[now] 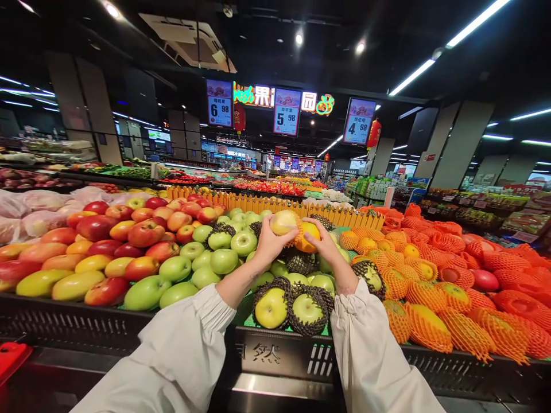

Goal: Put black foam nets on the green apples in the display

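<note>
My left hand [271,245] is closed round a pale yellow, round fruit [284,221], whose exact kind I cannot make out. Right beside it, my right hand [323,245] grips an orange [307,236] from its right side. Some orange netting shows between the two fruits. Both hands are raised over a pile of green apples [224,261], several of them in black foam nets. Two netted apples, one yellowish [271,308] and one green [307,308], lie at the front edge below my wrists.
Red and yellow apples [144,234] are heaped to the left. Oranges in orange nets [428,327] and red-netted fruit [512,281] fill the right. A low yellow fence [258,203] runs behind the pile; a black crate wall [284,353] borders the front. Price signs [287,112] hang overhead.
</note>
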Demonstrator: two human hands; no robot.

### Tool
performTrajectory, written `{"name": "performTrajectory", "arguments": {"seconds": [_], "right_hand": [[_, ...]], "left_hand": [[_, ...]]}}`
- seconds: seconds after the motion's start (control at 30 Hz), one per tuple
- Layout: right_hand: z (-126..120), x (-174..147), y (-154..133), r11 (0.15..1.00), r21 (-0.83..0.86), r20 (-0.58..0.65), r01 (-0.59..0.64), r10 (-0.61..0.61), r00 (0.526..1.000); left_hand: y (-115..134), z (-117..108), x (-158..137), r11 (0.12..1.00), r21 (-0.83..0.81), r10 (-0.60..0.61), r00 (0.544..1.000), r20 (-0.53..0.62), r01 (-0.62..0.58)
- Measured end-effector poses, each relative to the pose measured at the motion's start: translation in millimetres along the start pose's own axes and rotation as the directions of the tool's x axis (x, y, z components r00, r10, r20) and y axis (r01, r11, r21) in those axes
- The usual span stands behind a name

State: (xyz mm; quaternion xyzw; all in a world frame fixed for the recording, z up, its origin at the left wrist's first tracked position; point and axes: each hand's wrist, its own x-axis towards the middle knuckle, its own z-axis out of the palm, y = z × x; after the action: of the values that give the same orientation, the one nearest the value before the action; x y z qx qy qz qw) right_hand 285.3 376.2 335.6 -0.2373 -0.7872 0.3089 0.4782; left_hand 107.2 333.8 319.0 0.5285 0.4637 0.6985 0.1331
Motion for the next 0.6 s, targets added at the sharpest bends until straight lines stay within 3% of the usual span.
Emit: {"name": "performTrajectory", "arguments": {"seconds": [0.13,0.27,0.37,0.47,0.53,0.6], "right_hand": [[0.5,3.3,-1.8,0.997,0.056,-0.143,-0.058,0.066,0.987],[-1.3,2.7,-2.4,0.974,0.187,-0.135,-0.127,0.154,0.979],[-5.2,0.9,-2.5,0.956,0.245,-0.109,-0.164,0.195,0.975],[-9.7,0.4,-2.1,0.958,0.23,-0.174,-0.171,0.213,0.961],[-12.6,1.6,-1.3,0.941,0.247,-0.247,-0.229,0.29,0.925],[-15.5,3.8,0.3,0.904,0.309,-0.333,-0.297,0.395,0.856]], "left_hand": [[7.6,0.7,-5.6,0.974,0.099,0.2,0.979,0.043,-0.203],[15.3,1.3,-11.9,0.924,0.156,0.345,0.937,0.059,-0.35],[16.5,3.0,-13.0,0.954,0.068,0.289,0.956,0.039,-0.292],[14.4,0.2,-10.9,0.983,-0.087,0.159,0.986,-0.045,-0.162],[11.6,-9.6,-9.4,0.982,-0.175,0.047,0.991,-0.125,-0.069],[8.3,-29.0,-9.9,0.979,-0.202,-0.008,0.984,-0.18,-0.03]]}}
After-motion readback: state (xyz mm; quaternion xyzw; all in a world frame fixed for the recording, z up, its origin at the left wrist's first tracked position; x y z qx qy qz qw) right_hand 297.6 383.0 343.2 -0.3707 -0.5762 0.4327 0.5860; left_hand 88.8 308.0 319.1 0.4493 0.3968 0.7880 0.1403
